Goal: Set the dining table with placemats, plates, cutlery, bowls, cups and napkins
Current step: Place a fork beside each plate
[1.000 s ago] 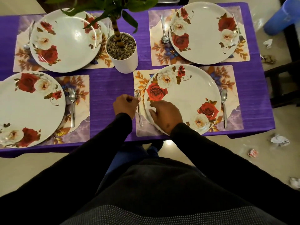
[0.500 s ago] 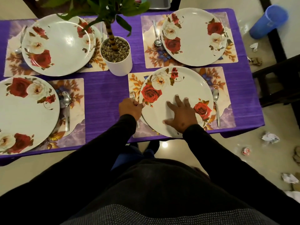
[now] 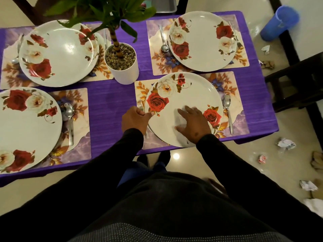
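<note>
A white rose-patterned plate [image 3: 188, 95] lies on the near right floral placemat [image 3: 239, 123]. My right hand [image 3: 193, 124] rests flat on this plate with fingers spread. My left hand [image 3: 135, 120] is curled at the plate's left rim, thumb on the rim, holding a fork [image 3: 140, 105] whose tines show just above the knuckles. A spoon [image 3: 228, 110] lies right of the plate. Three other plates [image 3: 57, 53] [image 3: 202, 41] [image 3: 22, 126] sit on their own placemats with cutlery beside them.
A white pot with a green plant [image 3: 122, 63] stands mid-table on the purple cloth [image 3: 111, 102]. A blue bin [image 3: 278, 23] and crumpled paper [image 3: 285, 144] lie on the floor at right. A dark chair [image 3: 297, 81] stands by the table's right end.
My right hand moved from the plate's left rim onto its middle and spread flat. My left hand stayed at the fork. The view shifted slightly downward.
</note>
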Tool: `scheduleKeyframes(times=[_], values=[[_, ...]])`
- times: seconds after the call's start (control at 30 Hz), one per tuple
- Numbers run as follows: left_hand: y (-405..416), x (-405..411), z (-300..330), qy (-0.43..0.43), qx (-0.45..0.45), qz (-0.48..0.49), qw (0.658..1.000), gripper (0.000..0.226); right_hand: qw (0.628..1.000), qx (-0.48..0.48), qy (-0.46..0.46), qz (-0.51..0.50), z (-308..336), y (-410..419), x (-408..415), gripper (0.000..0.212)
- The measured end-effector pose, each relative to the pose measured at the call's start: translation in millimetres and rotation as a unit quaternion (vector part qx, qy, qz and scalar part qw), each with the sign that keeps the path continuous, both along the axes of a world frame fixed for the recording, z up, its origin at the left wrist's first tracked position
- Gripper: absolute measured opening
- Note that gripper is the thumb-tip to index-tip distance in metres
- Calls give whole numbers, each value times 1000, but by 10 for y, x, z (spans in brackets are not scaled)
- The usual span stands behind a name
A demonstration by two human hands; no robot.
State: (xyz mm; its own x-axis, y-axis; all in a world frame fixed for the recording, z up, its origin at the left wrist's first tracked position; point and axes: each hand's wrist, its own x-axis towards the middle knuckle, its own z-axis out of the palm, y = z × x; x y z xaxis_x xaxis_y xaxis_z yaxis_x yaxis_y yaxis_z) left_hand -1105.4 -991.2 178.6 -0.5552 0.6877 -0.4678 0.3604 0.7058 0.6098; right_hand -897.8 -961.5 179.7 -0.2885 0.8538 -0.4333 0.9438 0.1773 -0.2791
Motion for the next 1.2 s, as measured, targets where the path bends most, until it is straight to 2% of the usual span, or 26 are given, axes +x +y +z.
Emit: scheduleKeyframes(times=[0.13, 0.2, 0.33, 0.47, 0.6, 0.67, 0.9, 1.2], values=[[-57, 395, 176, -23, 45, -105, 993, 29, 990, 75, 84, -87, 115, -167, 128, 46], [-44, 663, 226, -25, 64, -187, 980, 24, 976, 108, 120, -144, 135, -180, 237, 36], [22, 1174, 321, -5, 69, -324, 944, 18, 962, 162, 143, -164, 159, -56, 619, 16], [220, 1768, 301, 31, 56, -418, 906, 18, 952, 149, 168, -210, 151, 258, 1187, 14], [487, 2272, 165, 25, 27, -360, 932, 15, 952, 55, 182, -240, -65, 621, 1734, 15], [612, 2439, 87, 50, 10, -342, 938, 20, 958, 10, 173, -228, -150, 769, 1884, 19], [788, 2723, -41, 125, -79, -350, 925, 35, 972, -78, 157, -156, -211, 962, 1990, 16], [820, 2796, -76, 187, -99, -385, 898, 40, 959, -104, 187, -184, -272, 1063, 1923, 16]])
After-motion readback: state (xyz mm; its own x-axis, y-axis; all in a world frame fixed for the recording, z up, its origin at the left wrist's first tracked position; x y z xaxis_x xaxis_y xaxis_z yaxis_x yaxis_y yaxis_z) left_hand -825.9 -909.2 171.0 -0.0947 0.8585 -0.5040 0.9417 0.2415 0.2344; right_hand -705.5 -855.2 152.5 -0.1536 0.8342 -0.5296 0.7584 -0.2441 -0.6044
